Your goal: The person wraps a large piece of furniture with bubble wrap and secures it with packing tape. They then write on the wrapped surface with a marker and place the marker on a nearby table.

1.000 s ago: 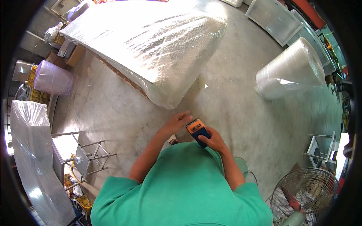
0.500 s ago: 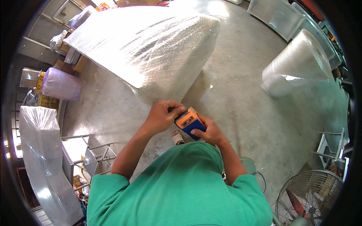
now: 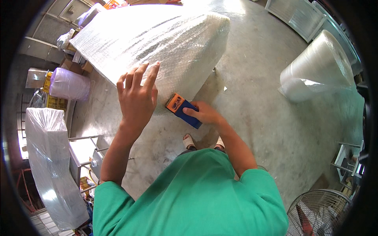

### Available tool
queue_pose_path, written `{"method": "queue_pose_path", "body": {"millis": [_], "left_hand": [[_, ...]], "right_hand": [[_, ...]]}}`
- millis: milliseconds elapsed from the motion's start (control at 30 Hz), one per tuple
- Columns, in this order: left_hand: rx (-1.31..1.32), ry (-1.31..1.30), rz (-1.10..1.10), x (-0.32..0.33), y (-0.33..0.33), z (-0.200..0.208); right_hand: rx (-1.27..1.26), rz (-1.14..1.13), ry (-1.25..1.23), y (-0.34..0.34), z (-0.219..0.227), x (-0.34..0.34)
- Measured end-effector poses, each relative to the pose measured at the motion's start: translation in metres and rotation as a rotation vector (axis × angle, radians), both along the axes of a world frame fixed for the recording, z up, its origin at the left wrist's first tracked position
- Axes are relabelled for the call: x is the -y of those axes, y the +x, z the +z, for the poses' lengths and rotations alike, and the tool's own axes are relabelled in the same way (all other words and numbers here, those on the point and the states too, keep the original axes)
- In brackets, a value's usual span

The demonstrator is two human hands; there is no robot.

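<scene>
A large block-shaped item wrapped in bubble wrap [image 3: 189, 47] stands in front of me. My left hand [image 3: 138, 94] is over its near left side with the fingers spread and nothing in them; whether the fingertips touch the wrap I cannot tell. In my right hand [image 3: 206, 113] is a box-shaped orange-and-blue handheld tool [image 3: 189, 115], gripped around its blue body with the thumb on top. Its orange end points to the near corner of the wrapped item, close to or against the wrap. The exact kind of tool does not show.
A big roll of bubble wrap [image 3: 315, 67] stands on the concrete floor at right, its loose end hanging. Lower right is a caged floor fan [image 3: 319, 214]. On the left are a purple roll [image 3: 70, 84], a tall plastic-wrapped piece [image 3: 51, 157] and a metal frame [image 3: 84, 163].
My left hand has let go of the tool's orange end, opened and moved up and left over the wrapped item. The right hand has carried the tool forward to the item's near corner.
</scene>
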State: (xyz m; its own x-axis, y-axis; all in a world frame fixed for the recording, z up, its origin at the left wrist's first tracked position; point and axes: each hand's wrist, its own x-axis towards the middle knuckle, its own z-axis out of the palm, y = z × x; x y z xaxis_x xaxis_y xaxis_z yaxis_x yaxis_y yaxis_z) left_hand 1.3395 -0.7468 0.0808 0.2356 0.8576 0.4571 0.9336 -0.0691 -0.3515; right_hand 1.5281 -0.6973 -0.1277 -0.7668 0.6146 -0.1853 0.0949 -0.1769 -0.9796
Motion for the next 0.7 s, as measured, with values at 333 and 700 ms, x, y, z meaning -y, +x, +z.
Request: {"method": "queue_pose_path", "body": {"millis": [333,700], "left_hand": [[-0.432,-0.275,-0.161,0.036,0.001,-0.065],[-0.492,-0.564,-0.081,0.039,0.004,-0.138]], "right_hand": [[0.173,0.071,-0.068,-0.004,-0.082,0.002],[0.646,0.087,0.069,-0.006,-0.143,0.004]]}}
